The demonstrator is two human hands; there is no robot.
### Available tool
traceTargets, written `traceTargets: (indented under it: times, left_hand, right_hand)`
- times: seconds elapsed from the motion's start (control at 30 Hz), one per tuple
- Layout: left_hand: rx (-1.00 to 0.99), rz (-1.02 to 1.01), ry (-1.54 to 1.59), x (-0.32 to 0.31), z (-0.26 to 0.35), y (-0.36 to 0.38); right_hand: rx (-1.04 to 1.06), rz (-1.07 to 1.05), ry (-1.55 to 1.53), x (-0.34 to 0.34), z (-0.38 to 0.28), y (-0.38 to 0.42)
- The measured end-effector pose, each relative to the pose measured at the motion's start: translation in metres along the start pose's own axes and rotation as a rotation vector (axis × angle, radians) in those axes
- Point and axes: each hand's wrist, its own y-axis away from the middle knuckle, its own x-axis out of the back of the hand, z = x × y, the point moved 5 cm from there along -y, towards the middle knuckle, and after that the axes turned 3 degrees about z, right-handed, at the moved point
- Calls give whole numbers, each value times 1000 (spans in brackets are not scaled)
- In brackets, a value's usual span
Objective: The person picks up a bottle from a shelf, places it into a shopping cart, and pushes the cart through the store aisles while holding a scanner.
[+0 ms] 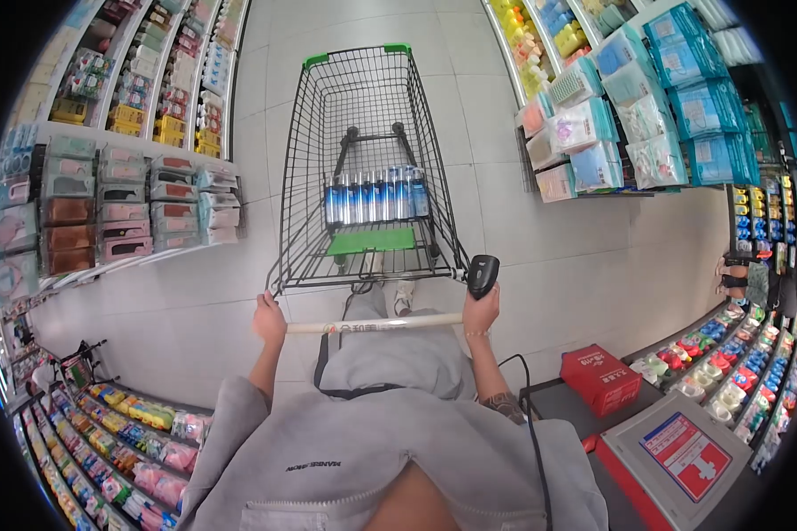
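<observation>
Shop aisle point(549, 239), wire cart point(372, 241)
Left grip point(270, 320) wraps handlebar point(376, 327), right grip point(482, 311) holds scanner point(482, 274); cart likely stiff, easy-rolling, best held by bar ends.

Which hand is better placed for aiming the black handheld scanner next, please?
Probably the right hand: it holds the black handheld scanner, while the left hand is at the opposite end of the white bar-shaped handle.

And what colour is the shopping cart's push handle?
The push handle is off-white, as the head view shows.
</observation>
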Motion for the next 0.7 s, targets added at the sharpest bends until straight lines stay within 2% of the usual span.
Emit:
traceTargets:
  times: [0.13,0.2,0.43,0.7]
  left_hand:
    - [-15,8,-40,0,18,-20]
    - [-18,-8,-41,5,27,-33]
    - [-52,30,-27,18,59,-99]
    - [-115,40,1,36,114,-167]
  right_hand:
    - [79,36,-1,-13,-18,-29]
    - [-8,15,-22,-19,-29,-38]
    - [12,82,-89,-51,-65,-60]
    - [-114,77,-132,-78,-94,-94]
